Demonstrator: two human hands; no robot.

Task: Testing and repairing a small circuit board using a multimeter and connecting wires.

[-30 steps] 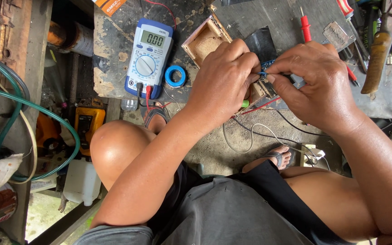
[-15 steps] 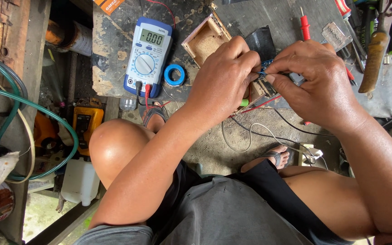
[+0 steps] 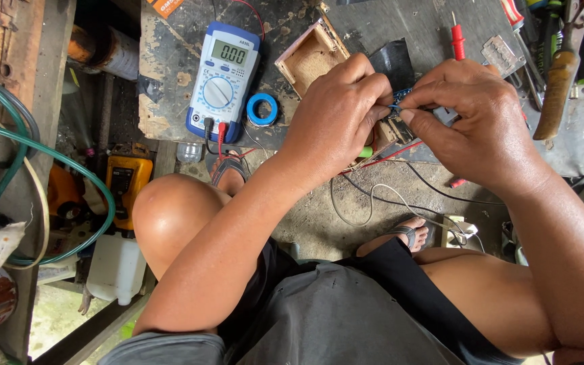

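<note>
My left hand (image 3: 336,118) and my right hand (image 3: 471,122) meet at the front edge of a dark workbench (image 3: 170,101). Both pinch a small blue electronic part (image 3: 400,94) with thin wires between their fingertips. Most of the part is hidden by my fingers. A small open wooden box (image 3: 309,57) lies just behind my left hand. Red and black leads (image 3: 400,196) hang down from under my hands.
A blue-and-white multimeter (image 3: 223,81) and a blue tape roll (image 3: 262,109) lie left of my hands. A red probe (image 3: 458,40), a razor blade (image 3: 501,54) and hand tools (image 3: 562,74) are at the right. A green hose (image 3: 69,169), a yellow device (image 3: 124,182) and a white jug (image 3: 113,267) sit below left.
</note>
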